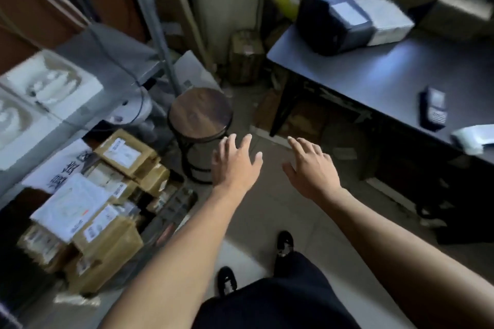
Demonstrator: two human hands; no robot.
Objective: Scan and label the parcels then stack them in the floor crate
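Several brown cardboard parcels (pixel 121 153) with white labels lie piled on the floor at the lower left, with a white bagged parcel (pixel 70 201) on top. A dark crate wall (pixel 171 211) shows beside the pile. My left hand (pixel 235 161) and my right hand (pixel 311 165) hover over the bare floor with fingers spread, holding nothing. On the grey table (pixel 387 75) at the right sit a dark label printer (pixel 331 24), a white parcel (pixel 385 17) behind it and a handheld scanner (pixel 433 108).
A round wooden stool (pixel 200 113) stands just left of my hands. White foam trays (pixel 50 83) rest on a grey shelf at the left. Boxes sit under the table and against the back wall. My feet stand on the tiled floor (pixel 267 211).
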